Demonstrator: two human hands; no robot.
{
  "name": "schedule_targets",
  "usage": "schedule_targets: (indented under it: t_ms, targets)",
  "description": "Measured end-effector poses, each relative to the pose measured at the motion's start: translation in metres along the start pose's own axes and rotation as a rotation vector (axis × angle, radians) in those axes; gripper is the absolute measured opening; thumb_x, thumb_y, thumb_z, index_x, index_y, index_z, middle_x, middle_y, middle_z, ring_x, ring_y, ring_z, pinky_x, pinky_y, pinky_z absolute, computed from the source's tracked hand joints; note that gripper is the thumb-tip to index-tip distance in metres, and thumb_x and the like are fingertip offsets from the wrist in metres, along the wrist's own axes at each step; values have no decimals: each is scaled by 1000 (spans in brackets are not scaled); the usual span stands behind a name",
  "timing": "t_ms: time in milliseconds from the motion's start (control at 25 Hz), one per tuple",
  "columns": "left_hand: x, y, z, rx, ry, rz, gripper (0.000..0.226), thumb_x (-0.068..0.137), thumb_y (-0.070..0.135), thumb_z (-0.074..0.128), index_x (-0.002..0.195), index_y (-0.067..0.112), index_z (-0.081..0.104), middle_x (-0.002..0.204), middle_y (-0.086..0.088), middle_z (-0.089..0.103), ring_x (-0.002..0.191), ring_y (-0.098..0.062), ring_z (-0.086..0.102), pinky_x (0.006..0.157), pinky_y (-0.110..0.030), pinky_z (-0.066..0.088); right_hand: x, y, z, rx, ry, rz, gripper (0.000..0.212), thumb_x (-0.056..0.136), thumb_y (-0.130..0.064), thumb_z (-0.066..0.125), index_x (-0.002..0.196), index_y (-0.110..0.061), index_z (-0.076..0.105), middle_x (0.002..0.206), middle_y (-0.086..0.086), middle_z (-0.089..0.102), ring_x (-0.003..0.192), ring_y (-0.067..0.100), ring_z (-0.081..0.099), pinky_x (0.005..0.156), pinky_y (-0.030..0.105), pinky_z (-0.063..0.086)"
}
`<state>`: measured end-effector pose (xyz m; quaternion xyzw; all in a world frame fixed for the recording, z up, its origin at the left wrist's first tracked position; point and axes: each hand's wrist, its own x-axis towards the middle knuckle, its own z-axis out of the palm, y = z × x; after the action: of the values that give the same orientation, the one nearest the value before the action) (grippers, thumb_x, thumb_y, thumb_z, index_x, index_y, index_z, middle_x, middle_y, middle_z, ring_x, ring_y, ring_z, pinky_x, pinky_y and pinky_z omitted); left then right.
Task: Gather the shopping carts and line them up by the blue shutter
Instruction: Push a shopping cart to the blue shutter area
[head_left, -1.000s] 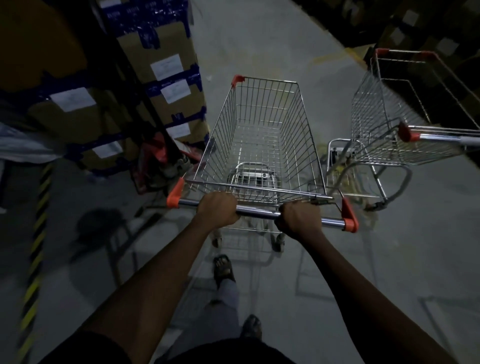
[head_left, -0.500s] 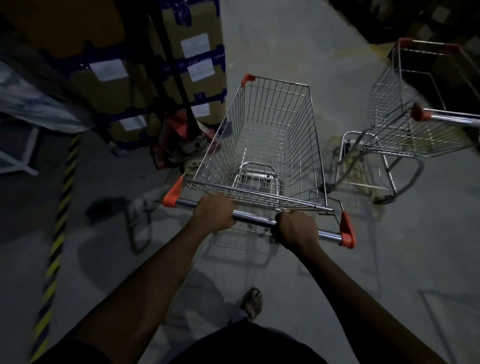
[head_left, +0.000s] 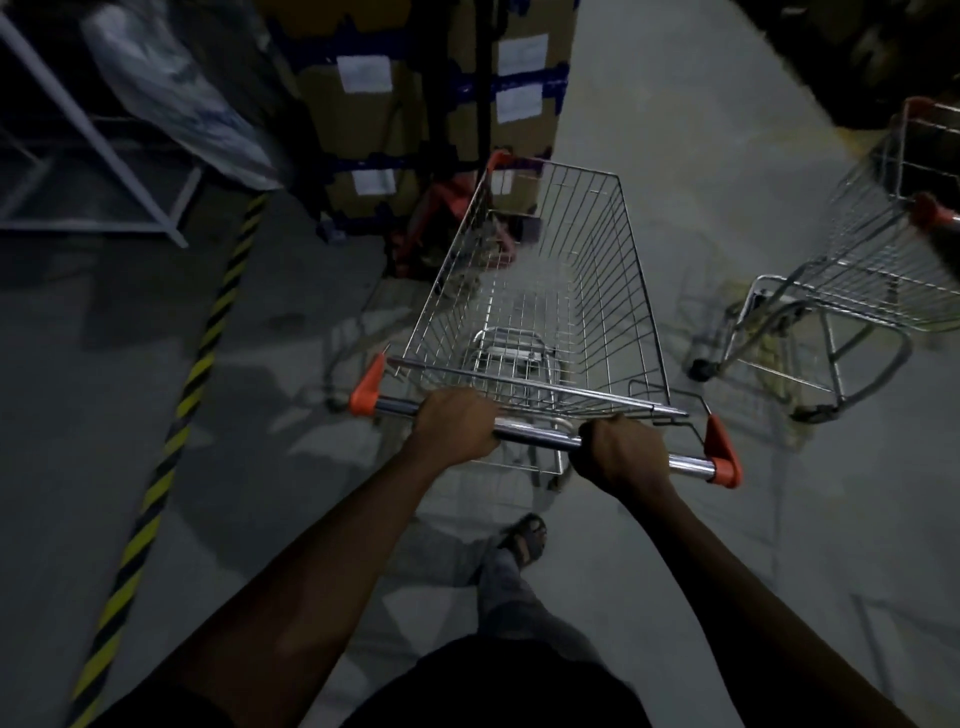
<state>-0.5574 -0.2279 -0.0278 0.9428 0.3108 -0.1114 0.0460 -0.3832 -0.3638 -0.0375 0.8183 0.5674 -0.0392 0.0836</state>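
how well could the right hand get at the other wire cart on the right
Probably not: the right hand grips the chrome handle of the near silver wire cart; the other silver wire cart stands apart.

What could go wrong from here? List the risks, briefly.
1. The pushed cart has its front left corner close to the red equipment and stacked boxes; it may clip them.
2. The second cart stands loose to the right; a wide swing could knock it.
3. The scene is dim; floor hazards may go unseen.
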Motion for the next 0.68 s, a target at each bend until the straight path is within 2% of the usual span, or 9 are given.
schedule_targets:
  t_ms: [320,680]
  targets:
    - [-120,-27,29,-116,13,-215,31,76,35,60,98,14,66,99,-10,68,96,-29,63,81,-36,47,-44,-80,-8,-56,14,-206,32,78,-45,58,86,-15,66,81,10,68,76,34,67,62,32,49]
    - [-180,-100,39,-132,31,-457,29,77,39,61,96,18,68,97,-5,69,91,-24,64,75,-32,47,0,-177,-24,-108,63,-460,30,76,-43,59,84,-16,67,78,10,68,72,33,66,58,30,40]
